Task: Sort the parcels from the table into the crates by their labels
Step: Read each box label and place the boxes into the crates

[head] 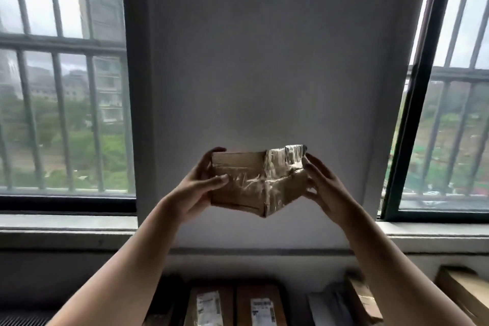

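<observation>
**Parcel raised for a label check**

Head view: the left hand (pixel 197 184) is gripping the left end of a brown cardboard parcel (pixel 246 180) bound with shiny clear tape, thumb across its near face. The right hand (pixel 326 189) is clasping the right end. The parcel is hanging in the air at centre frame, before a grey wall. No label is showing, so the person is probably still reading it. Turning it comes next, then lowering it toward 6 o'clock, where white-labelled brown parcels (pixel 209 307) are lying.
</observation>
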{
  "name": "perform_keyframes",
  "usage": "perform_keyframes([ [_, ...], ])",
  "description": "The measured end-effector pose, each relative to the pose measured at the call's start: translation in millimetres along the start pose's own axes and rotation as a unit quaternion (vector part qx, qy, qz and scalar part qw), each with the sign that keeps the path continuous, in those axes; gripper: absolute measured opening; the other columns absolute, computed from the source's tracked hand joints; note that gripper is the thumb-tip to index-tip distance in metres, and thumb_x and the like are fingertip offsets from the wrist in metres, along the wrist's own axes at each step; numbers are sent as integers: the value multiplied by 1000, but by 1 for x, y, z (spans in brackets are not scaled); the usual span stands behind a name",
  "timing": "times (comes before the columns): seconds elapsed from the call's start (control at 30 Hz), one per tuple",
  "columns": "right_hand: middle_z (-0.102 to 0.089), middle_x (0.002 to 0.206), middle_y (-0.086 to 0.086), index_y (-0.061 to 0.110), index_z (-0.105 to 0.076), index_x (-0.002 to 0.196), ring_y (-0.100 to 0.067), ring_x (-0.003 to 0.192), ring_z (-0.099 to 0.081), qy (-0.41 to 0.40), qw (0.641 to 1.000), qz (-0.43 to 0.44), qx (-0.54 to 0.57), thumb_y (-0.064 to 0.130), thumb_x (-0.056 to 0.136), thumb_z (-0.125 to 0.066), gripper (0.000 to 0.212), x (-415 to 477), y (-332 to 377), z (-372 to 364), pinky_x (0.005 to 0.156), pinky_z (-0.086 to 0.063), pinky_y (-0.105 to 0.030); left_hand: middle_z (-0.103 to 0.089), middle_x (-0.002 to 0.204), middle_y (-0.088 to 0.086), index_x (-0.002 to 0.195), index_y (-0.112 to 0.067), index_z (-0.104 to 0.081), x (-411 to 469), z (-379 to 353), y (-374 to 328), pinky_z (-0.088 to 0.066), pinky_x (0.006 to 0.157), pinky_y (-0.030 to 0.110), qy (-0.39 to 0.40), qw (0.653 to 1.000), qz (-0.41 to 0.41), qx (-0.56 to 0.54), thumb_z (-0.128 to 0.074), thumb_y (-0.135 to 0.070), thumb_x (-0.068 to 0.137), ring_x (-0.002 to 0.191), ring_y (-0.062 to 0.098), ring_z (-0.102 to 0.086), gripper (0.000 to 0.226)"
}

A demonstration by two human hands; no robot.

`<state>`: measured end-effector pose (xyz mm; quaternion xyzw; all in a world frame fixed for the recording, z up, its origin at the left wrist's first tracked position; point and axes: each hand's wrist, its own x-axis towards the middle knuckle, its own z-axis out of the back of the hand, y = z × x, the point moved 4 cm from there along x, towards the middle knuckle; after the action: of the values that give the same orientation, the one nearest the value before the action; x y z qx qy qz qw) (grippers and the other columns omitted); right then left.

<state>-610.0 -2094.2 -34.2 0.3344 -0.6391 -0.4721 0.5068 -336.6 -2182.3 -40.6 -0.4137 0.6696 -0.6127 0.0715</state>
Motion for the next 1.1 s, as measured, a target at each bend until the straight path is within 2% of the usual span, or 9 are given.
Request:
perform_keyframes([
  [0.13,-72,105,-15,1,-53,136,-23,87,-71,131,985,-40,100,58,60,-90,103,-2,7,-35,76,-58,-37,-57,126,10,137,-27,-50,-22,11,-14,-57,76,50,41,998,-3,-38,-82,-4,73,103,30,-66,76],
  [0.3,-67,114,-21,-2,-51,135,-30,100,-69,240,960,-46,136,52,67,-90,95,-9,11,-66,84,-58,-41,-59,132,10,142,-27,-52,-37,30,-23,-57,78,45,60,995,-8,-74,-92,-17,69,104,29,-66,83],
  [0.37,-62,124,-25,-1,-45,142,-35,108,-66,218,968,-24,125,51,70,-88,99,-8,12,-73,86,-57,-45,-56,141,12,147,-29,-48,-38,33,-27,-57,75,43,19,998,-22,-57,-91,-23,72,106,29,-65,87],
  [0.47,-69,120,-17,11,-58,131,-32,107,-69,112,989,48,90,56,61,-91,90,-8,21,-81,87,-59,-46,-56,147,6,144,-41,-50,-34,36,-35,-59,70,43,-109,993,-50,4,-82,-38,80,117,27,-63,72],
  [0.6,-73,114,-9,21,-62,123,-26,107,-70,24,989,144,-3,43,78,-78,52,-16,37,-100,88,-56,-43,-49,154,-3,146,-51,-43,-30,15,-41,-49,104,55,-130,989,-54,35,-72,-70,73,138,25,-51,81],
  [0.67,-73,116,-6,19,-57,130,-25,110,-70,30,989,148,-1,39,81,-73,55,-17,40,-107,93,-56,-44,-49,154,-4,146,-51,-43,-31,10,-47,-41,112,55,-128,987,-78,65,-79,-69,69,141,23,-46,86],
  [0.83,-72,120,5,27,-57,132,-15,116,-66,17,987,152,-43,59,72,-74,69,-21,47,-109,107,-49,-49,-58,141,7,126,-50,-58,-35,10,-54,-36,113,64,-150,981,-76,100,-85,-57,63,136,35,-50,69],
  [0.97,-71,123,2,28,-55,135,-19,117,-67,21,990,134,-34,62,72,-73,74,-26,46,-110,106,-49,-53,-63,128,8,127,-41,-59,-41,4,-57,-49,100,53,-149,982,-83,80,-79,-47,66,122,30,-59,64],
  [1.1,-62,139,2,42,-49,144,-31,127,-60,81,996,34,21,89,73,-54,85,-26,41,-101,103,-49,-59,-65,125,11,144,-26,-49,-47,16,-55,-56,85,42,-126,990,-59,37,-79,-44,72,108,26,-66,80],
])
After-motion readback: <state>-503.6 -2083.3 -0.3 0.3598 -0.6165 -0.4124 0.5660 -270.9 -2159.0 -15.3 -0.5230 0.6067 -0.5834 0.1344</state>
